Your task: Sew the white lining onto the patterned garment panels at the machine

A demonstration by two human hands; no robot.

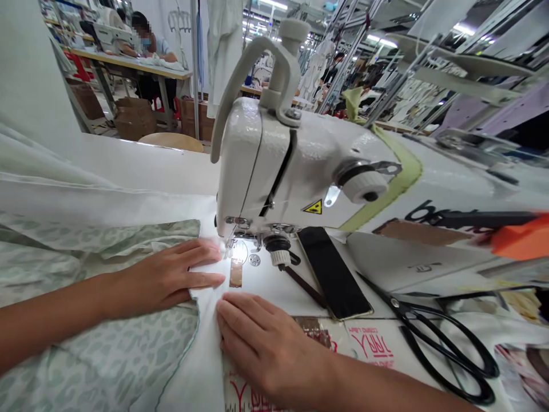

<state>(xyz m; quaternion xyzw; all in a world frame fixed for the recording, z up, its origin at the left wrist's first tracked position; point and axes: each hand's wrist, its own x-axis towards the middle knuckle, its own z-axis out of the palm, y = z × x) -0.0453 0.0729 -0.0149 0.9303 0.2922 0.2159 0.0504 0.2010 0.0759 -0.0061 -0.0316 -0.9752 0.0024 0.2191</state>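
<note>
Pale green leaf-print fabric (98, 349) lying in loose folds across the left side of the white worktop (274, 292), with a white fabric band (193, 366) along a thin green-stitched edge, running from the near edge of the worktop up to the presser foot (235, 243) of a white industrial sewing machine (274, 166). Left hand (160, 280) open and flat on the cloth, fingers (206, 279) extended, tips just short of the presser foot, with the print under the palm and the white band under the fingertips. Right hand (266, 343) also open, palm down on the white band, close beside and just nearer than the left hand, fingers slightly spread. Cloth pressed under both palms, neither pinched nor gripped.

Just right of the fabric, a copper-coloured strip (235, 272) flat on the worktop below the needle area. Further right, a black smartphone (332, 272) lying flat, then black-handled tailor's shears (429, 337) near the right edge, well apart from the right hand. Sheet with red lettering (371, 349) beside the right wrist. Olive green fabric strip (398, 166) draped behind the machine. Far off, a co-worker (150, 43) bent over white cloth at another table, cardboard boxes (135, 117) nearby.
</note>
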